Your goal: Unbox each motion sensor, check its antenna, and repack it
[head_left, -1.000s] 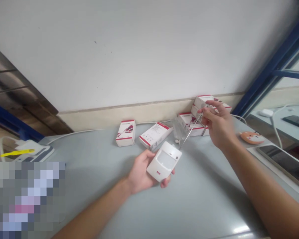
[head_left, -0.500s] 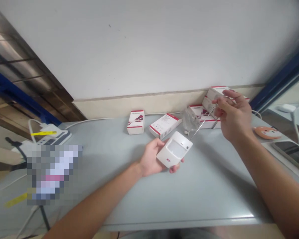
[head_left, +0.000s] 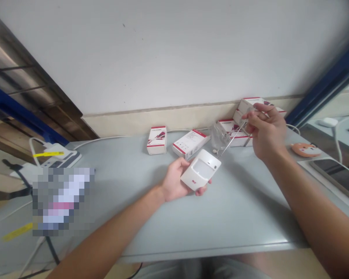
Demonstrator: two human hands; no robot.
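My left hand (head_left: 177,180) is closed around a white motion detector (head_left: 201,170), whose pale curved window faces up; its fingertips curl round the lower right edge. A thin metal antenna (head_left: 232,139) slants up and right from the detector's top corner. At the antenna's far end, my right hand (head_left: 266,130) pinches it between thumb and forefinger, the other fingers loosely bent. Behind the antenna lies a clear plastic bag (head_left: 219,137), beside a stack of red-and-white boxes (head_left: 246,104) that my right hand partly hides.
Two more red-and-white boxes, an upright one (head_left: 157,140) and a lying one (head_left: 190,143), are near the wall. A power strip (head_left: 64,157) with cables sits left, beside a pixelated patch. On the right are an orange animal-faced object (head_left: 305,150) and a phone (head_left: 337,176).
The whole view has shifted slightly, so both hands and the boxes appear a little further left and up. The grip on the detector and antenna looks the same.
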